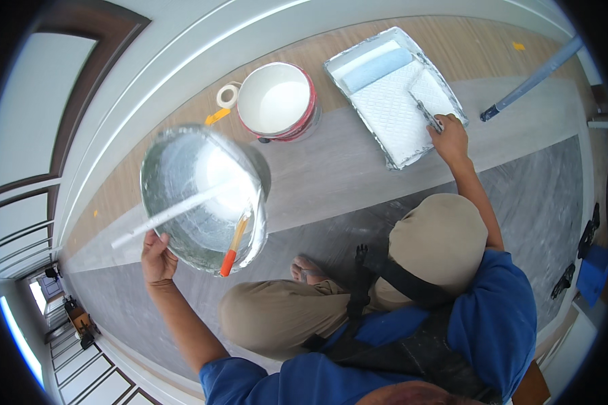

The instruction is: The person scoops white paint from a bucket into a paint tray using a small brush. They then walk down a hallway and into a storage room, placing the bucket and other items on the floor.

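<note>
My left hand [157,258] grips the rim of a foil-lined bucket [175,182] and holds it up, tilted; white paint shows inside. A white stick [169,212] and a brush with an orange handle [233,246] rest in the bucket. My right hand [448,138] reaches to the foil-lined paint tray [393,145] and holds the handle of a paint roller [377,69] lying in it. I am crouched on the floor, knees bent, in a blue shirt and tan trousers.
A red paint can [277,101] full of white paint stands on the floor beside a roll of tape [227,95]. A blue-grey extension pole [530,81] lies at the right. A plastic sheet [358,169] covers the floor. A white wall and dark-framed window are at the left.
</note>
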A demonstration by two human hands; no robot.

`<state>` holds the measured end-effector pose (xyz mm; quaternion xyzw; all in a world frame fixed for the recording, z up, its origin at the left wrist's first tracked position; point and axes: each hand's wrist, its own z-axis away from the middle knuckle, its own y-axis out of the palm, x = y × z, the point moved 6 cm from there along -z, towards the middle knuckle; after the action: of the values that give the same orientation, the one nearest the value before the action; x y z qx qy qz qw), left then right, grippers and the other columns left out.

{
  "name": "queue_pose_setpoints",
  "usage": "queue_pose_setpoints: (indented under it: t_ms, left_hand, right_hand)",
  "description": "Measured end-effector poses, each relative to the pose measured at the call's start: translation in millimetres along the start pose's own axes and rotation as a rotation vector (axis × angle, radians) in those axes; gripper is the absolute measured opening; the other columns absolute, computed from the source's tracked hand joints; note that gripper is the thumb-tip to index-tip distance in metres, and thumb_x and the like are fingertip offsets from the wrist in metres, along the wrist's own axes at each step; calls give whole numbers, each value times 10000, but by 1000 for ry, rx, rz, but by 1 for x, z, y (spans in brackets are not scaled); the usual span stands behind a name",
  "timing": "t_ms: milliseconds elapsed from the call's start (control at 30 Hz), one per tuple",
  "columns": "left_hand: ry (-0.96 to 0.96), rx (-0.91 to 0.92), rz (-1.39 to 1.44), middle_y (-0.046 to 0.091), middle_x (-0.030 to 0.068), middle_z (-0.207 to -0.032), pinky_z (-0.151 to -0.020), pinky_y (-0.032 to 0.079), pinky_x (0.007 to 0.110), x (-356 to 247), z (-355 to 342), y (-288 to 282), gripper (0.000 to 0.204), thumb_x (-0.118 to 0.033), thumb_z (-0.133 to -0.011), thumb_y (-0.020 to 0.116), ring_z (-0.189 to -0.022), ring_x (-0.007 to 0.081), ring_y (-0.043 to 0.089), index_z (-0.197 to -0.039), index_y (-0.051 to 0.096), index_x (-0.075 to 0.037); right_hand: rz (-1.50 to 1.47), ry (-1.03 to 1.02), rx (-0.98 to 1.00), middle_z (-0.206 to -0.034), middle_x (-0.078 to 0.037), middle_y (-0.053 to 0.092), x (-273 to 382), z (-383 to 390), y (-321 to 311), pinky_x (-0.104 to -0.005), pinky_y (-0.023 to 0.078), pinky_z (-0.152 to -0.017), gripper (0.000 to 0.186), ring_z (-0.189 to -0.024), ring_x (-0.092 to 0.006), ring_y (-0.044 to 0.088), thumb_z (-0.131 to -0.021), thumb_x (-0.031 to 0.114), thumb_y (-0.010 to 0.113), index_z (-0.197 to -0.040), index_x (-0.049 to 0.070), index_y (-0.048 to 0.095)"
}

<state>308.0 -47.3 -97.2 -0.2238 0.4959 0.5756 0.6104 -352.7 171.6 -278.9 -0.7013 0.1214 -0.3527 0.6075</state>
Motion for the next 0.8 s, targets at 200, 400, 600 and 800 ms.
queue_pose_setpoints:
  t_ms: [200,400,600,800]
  left_hand:
    - [-54,180,-23,562,207,-1396,-1026,566,422,-42,-21,131,515,-1,-987,521,-1219,301,632,-1478,371,37]
    - [-109,397,-48,608,164,-1256,-821,661,404,5,-85,279,461,-96,-989,586,-1107,272,672,-1411,430,4]
    - [-217,374,-68,565,154,-1286,-866,629,440,109,-138,378,468,-98,-996,568,-1092,270,641,-1429,391,-83]
    - [-303,194,69,563,144,-1295,-763,657,421,173,-149,400,500,-28,-964,571,-1064,282,667,-1432,408,-94]
  right_hand:
    - [-30,-53,-217,-1078,-191,675,-3,5,-18,-438,523,-876,357,-986,-367,651,-905,284,713,-1139,14,714]
    - [-347,138,-341,-1064,-210,679,-47,-11,-20,-412,537,-820,322,-867,-335,682,-967,284,638,-1108,9,727]
    - [-555,350,-346,-880,-170,722,-104,-17,-12,-329,521,-742,370,-820,-201,666,-997,259,557,-1169,-30,712]
    - [-885,591,-292,-1086,-133,701,-139,-2,-2,-308,516,-675,434,-845,-196,657,-1010,328,546,-1267,-2,666]
